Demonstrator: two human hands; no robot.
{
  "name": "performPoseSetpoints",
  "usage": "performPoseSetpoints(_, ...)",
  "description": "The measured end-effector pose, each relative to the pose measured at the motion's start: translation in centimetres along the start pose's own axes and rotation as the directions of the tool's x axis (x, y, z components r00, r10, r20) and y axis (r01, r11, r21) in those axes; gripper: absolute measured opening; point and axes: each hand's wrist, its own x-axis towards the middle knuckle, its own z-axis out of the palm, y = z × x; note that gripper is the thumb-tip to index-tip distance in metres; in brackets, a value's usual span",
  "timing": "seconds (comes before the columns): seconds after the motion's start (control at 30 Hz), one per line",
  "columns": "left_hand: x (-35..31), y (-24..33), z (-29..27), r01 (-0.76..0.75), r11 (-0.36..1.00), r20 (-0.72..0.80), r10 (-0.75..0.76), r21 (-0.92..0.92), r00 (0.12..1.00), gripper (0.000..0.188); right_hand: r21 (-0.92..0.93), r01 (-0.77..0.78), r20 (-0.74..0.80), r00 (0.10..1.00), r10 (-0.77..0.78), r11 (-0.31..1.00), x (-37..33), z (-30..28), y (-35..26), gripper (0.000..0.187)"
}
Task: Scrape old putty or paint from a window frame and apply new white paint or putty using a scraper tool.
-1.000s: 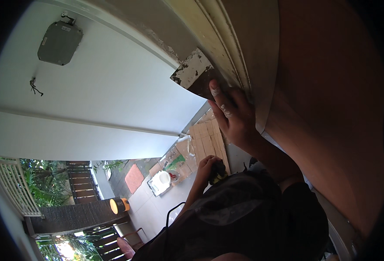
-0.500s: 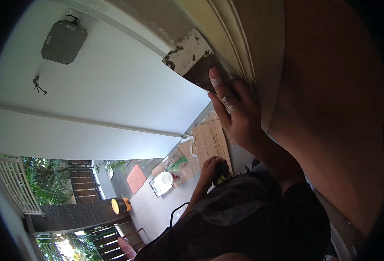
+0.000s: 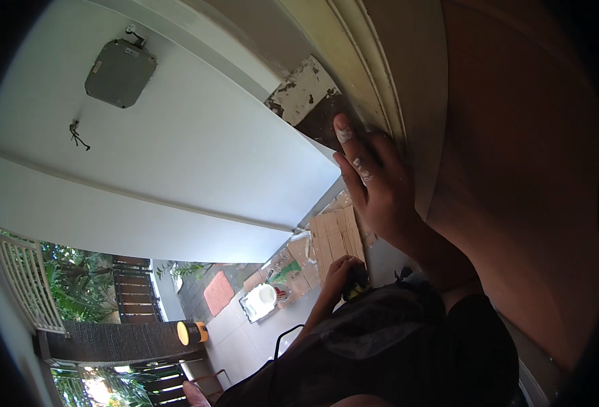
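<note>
My right hand (image 3: 384,186) is raised against the pale trim at the upper right, with white smears on its fingers. It grips a wide putty knife (image 3: 304,93), its fingers laid along the dark blade; the handle is hidden by the hand. White, crusty filler covers the outer end of the blade, which lies over the corner beside the moulding (image 3: 360,51). Lower down, close to my body, my left hand (image 3: 340,271) is closed round a black-and-yellow object (image 3: 358,279). Most of that object is hidden, so its kind is unclear.
A white wall (image 3: 198,136) carries a grey box (image 3: 121,72) and loose wires (image 3: 78,136). Below are cardboard (image 3: 333,234), a white tub (image 3: 263,296) on a tray, a red mat (image 3: 219,293) and a yellow-and-black bucket (image 3: 192,332). A brown panel (image 3: 510,169) rises at right.
The whole view has shifted slightly, so everything sits a little lower and to the right. Both hands keep their hold; the putty knife stays at about the same spot by the moulding.
</note>
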Motion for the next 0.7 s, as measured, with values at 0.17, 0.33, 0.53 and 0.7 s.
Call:
performPoseSetpoints(0.17, 0.6, -0.4, -0.5, 0.003, 1.0, -0.015, -0.003, 0.016, 1.0, 0.024, -0.021, 0.034, -0.027, 0.999, -0.035, 0.999, 0.6, 0.5, 0.1, 0.054)
performPoseSetpoints(0.33, 0.4, 0.5, 0.1, 0.007, 1.0, -0.017, -0.007, -0.013, 1.0, 0.025, -0.065, 0.103, -0.105, 0.988, -0.11, 0.993, 2.1, 0.7, -0.1, 0.057)
performPoseSetpoints(0.53, 0.5, -0.8, -0.6, 0.004, 1.0, -0.022, -0.004, -0.013, 1.0, 0.027, -0.118, 0.109, -0.089, 0.989, -0.119, 0.987, 3.3, -0.2, -1.5, 0.056)
performPoseSetpoints(0.7, 1.1, -1.6, -1.0, -0.027, 0.998, -0.011, 0.026, -0.062, 1.0, 0.027, -0.109, 0.089, -0.065, 0.993, -0.096, 0.99, 4.4, -0.6, -2.1, 0.055)
